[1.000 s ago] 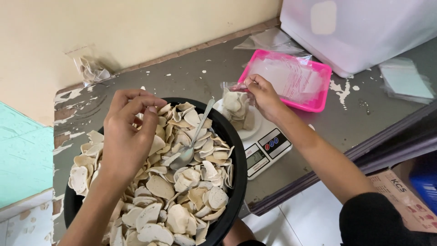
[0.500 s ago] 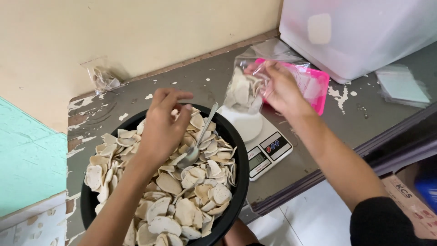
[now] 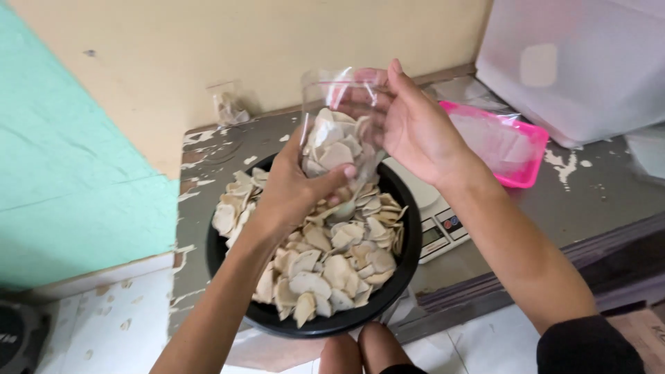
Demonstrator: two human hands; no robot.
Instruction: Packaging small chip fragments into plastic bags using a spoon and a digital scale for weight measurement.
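Since prev frame the clear bag of crackers (image 3: 338,142) got lifted off the scale (image 3: 440,225) to upper center, left hand (image 3: 294,194) cupping its bottom, right hand (image 3: 409,125) fingers on the top w/ thumb hidden, looks light, floppy, brittle inside, so support underneath imo.

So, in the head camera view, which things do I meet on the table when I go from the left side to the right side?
Small clear bag by the wall → black bowl of pale crackers → white kitchen scale → pink tray → large white plastic box. I leave out the hands and the bag they hold, because they overlap the bowl.
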